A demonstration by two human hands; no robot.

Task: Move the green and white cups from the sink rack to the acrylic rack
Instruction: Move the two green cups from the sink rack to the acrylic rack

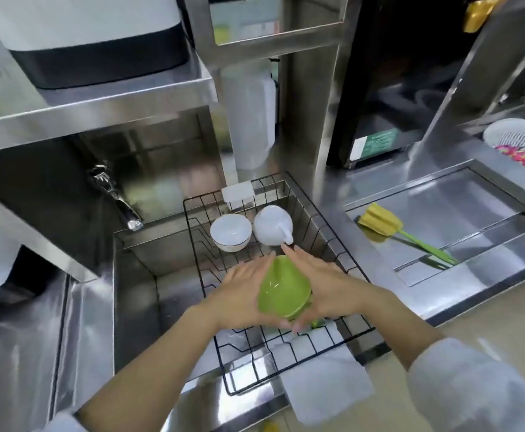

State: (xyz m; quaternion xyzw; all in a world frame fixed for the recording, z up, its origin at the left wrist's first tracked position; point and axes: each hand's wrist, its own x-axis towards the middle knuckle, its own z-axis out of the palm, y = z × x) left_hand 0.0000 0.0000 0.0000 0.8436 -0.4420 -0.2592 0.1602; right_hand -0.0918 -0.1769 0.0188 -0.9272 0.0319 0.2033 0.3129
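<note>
Green cup (pixel 281 288) cradled over the sink rack (pixel 289 344).
My left hand (pixel 242 294) and right hand (pixel 326 291) clasp it — palms pressed to its sides, fingers extended.

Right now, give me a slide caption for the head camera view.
Both hands, left and right, cup a green cup over the black wire sink rack.

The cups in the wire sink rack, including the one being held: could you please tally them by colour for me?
Green: 1, the green cup held between the left hand and right hand over the sink rack.
White: 2, the upright white cup and the tipped white cup beside it.
Total: 3 cups.
</note>
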